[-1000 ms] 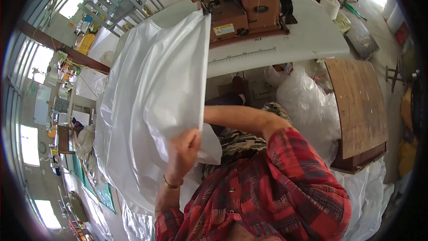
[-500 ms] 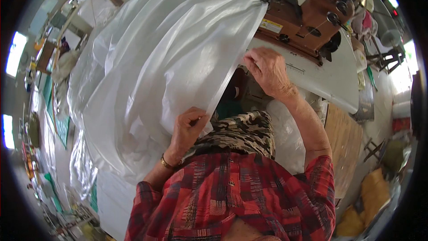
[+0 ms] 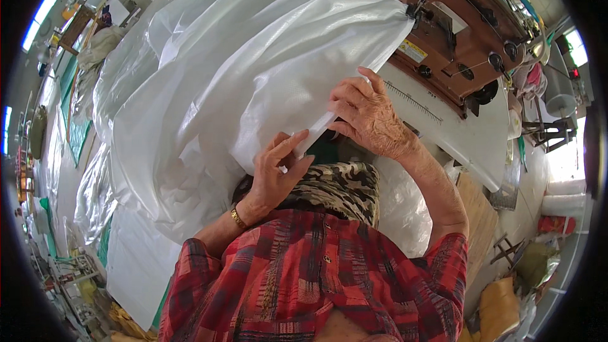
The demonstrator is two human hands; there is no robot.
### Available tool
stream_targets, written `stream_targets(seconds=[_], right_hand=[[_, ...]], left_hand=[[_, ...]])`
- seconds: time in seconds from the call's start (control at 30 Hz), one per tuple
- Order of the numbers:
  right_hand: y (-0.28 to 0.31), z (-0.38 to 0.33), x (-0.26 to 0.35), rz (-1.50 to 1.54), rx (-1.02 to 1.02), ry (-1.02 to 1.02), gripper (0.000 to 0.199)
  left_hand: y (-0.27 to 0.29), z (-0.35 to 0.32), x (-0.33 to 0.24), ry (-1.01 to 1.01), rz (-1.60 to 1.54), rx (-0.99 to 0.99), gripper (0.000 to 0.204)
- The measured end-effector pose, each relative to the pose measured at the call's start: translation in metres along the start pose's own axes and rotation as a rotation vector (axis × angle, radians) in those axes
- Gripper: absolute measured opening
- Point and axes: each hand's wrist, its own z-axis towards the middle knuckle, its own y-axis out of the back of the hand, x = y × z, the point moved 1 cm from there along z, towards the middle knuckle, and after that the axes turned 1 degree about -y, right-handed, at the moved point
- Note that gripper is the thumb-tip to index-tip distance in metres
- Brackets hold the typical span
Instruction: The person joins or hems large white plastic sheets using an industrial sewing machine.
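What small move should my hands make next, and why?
Probably gently straighten the edge between your left hand and right hand: both are at the white sheet's edge, which runs up to the brown sewing machine, while loose folds billow alongside.

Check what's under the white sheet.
The pale table runs under the sheet, its bare top showing past the right edge, beside the brown sewing machine. The tabletop beneath, and anything else there, is covered and can't be seen.
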Motion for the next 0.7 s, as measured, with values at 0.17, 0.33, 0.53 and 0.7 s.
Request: stream_targets(seconds=[0.17,0.33,0.53,0.7], right_hand=[[-0.001,0.004,0.003,-0.022,0.074,0.007,0.028],[0.000,0.008,-0.001,-0.060,0.135,-0.014,0.022],[0.002,0.013,-0.003,0.042,0.144,-0.029,0.018],[0.011,0.016,-0.002,0.044,0.154,-0.057,0.018]], left_hand=[[-0.006,0.008,-0.002,0.052,0.129,-0.098,0.034],[-0.007,0.014,0.002,-0.006,0.154,-0.159,0.018],[0.001,0.018,-0.004,-0.140,0.210,-0.145,0.009],[0.008,0.017,-0.009,-0.303,0.273,-0.107,0.030]])
